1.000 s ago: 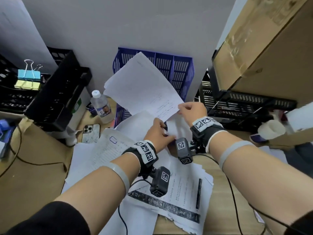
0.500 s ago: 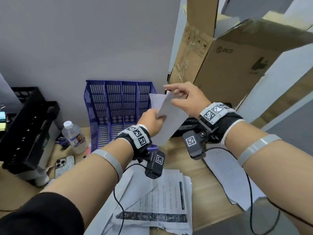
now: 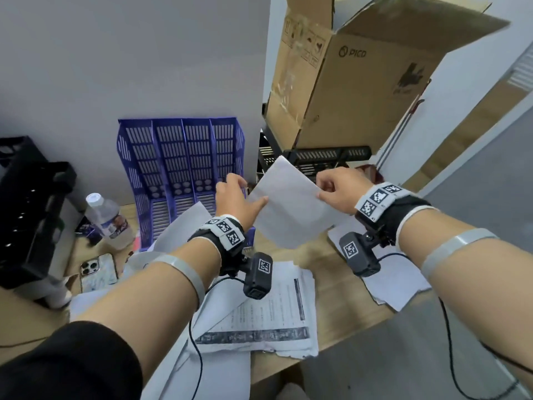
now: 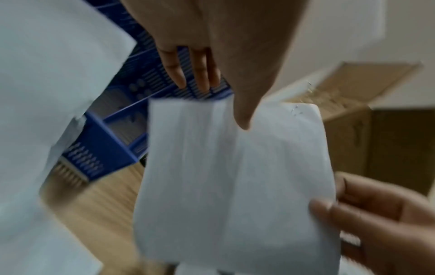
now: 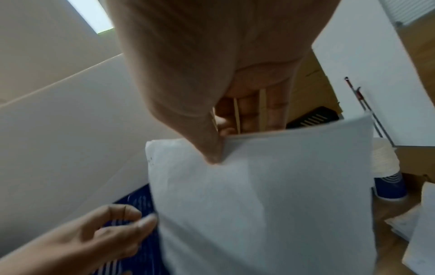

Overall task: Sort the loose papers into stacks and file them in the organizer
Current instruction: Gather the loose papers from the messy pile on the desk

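Note:
A blank white sheet hangs in the air in front of the blue slotted organizer, which stands against the wall. My right hand pinches the sheet's right edge between thumb and fingers; in the right wrist view the thumb presses on the sheet. My left hand is at the sheet's left edge with fingers spread and loose. Only its thumb touches the sheet. Its fingers hang in front of the organizer. A pile of loose printed papers lies on the desk below.
A second paper stack lies at the desk's right edge. An open cardboard box sits on a black mesh tray behind my right hand. A water bottle, a phone and a black crate stand left.
The sheet rose off the pile and now faces me flat, lower than half a second ago. My left hand loosened its grip on it to a thumb touch. The right hand kept its pinch.

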The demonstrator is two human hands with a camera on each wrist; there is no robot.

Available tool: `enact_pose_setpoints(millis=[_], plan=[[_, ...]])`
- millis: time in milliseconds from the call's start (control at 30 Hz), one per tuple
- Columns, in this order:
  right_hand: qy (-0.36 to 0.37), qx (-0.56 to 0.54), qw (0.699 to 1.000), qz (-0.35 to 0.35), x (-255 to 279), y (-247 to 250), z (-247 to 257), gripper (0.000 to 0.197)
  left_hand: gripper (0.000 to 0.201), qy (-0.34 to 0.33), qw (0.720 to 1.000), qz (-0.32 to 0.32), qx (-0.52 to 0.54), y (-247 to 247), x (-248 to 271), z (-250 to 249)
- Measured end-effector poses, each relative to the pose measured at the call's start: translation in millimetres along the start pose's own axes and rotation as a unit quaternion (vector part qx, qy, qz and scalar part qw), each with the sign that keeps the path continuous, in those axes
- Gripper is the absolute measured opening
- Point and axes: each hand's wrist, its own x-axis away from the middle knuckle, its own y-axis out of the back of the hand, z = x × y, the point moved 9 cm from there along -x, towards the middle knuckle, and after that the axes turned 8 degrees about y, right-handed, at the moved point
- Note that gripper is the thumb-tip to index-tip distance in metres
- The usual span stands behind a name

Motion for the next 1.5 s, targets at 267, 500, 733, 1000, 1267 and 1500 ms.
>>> enact_pose_setpoints(millis=[267, 500, 733, 1000, 1267, 1500], plan=[[0.151, -0.063, 0.974, 0.155, 18, -100, 86, 0.013, 0.072, 0.267, 0.835, 0.409, 0.252, -68, 75, 26], [0.116, -0.162, 0.950, 0.240, 24, -168, 73, 0.011, 0.037, 0.314, 0.863, 0.335, 0.209, -73, 86, 92], [-0.010, -0.122, 0.954, 0.273, 14, -230, -16, 0.063, 0.029, 0.396, 0.837, 0.220, 0.308, -59, 125, 169], [0.023, -0.066, 0.924, 0.377, 15, -309, -38, 0.089, 0.033, 0.559, 0.812, 0.044, 0.165, -67, 210, 266], [0.098, 0.014, 0.918, 0.384, 18, -319, -30, 0.061, 0.062, 0.609, 0.787, -0.041, 0.092, -73, 243, 243], [0.088, -0.012, 0.904, 0.417, 23, -308, -52, 0.056, 0.033, 0.549, 0.833, 0.032, 0.059, -107, 213, 218]])
